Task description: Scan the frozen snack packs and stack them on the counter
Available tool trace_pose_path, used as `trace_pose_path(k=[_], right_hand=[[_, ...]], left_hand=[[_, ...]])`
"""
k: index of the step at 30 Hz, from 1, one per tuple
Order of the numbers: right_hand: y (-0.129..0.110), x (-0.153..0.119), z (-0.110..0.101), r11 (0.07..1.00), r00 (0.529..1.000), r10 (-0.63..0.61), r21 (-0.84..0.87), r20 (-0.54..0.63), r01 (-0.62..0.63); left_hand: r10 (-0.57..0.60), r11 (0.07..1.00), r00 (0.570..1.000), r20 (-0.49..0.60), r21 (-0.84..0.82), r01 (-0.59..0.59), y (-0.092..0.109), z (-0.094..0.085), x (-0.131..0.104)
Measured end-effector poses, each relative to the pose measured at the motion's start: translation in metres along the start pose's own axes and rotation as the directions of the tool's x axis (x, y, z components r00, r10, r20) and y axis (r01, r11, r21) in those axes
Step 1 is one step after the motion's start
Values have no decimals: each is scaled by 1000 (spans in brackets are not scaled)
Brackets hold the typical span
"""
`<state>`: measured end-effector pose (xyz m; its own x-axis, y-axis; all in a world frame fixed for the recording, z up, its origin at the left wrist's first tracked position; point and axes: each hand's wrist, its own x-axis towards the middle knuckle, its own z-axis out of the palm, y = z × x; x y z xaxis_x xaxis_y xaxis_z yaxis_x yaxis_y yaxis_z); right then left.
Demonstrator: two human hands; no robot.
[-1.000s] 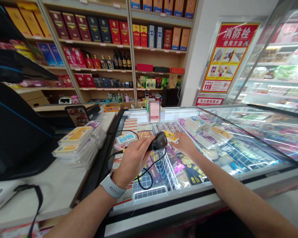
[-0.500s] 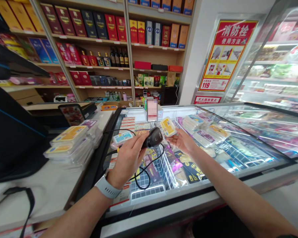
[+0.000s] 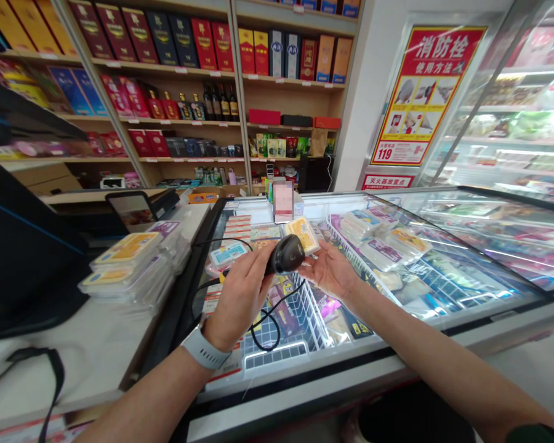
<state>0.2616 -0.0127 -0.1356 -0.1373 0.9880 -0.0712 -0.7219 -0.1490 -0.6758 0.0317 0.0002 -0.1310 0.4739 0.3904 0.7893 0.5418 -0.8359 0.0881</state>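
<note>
One scanner [image 3: 288,254]: left hand [image 3: 244,294] | yellow-labelled pack [image 3: 301,228]: apparently right hand [image 3: 334,272]

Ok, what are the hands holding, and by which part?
Left hand: barcode scanner, by its handle. Right hand: yellow-labelled plastic box, by its near right corner.

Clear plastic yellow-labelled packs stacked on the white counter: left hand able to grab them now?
Probably not: the left hand is full with the black handheld scanner. Otherwise, the side of the stacked packs facing it looks open.
</note>
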Motion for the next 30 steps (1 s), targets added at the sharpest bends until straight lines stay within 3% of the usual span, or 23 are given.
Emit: trace_pose_path(k=[5, 15, 20, 30], right_hand=[[-2, -2, 4, 999, 999, -39, 11, 9, 39], [-2, -3, 3, 999, 999, -53, -8, -10, 53], [-2, -3, 2, 998, 998, -56, -38, 8, 56], [-3, -5, 5, 997, 999, -47, -54, 19, 48]], left_hand=[[-16, 998, 1000, 8, -61, 16, 2, -3, 2], [-79, 997, 984, 159, -10, 82, 0, -4, 5], [-69, 994, 976, 208, -73, 86, -3, -3, 6], [-65, 998, 979, 193, 3, 65, -8, 5, 0]])
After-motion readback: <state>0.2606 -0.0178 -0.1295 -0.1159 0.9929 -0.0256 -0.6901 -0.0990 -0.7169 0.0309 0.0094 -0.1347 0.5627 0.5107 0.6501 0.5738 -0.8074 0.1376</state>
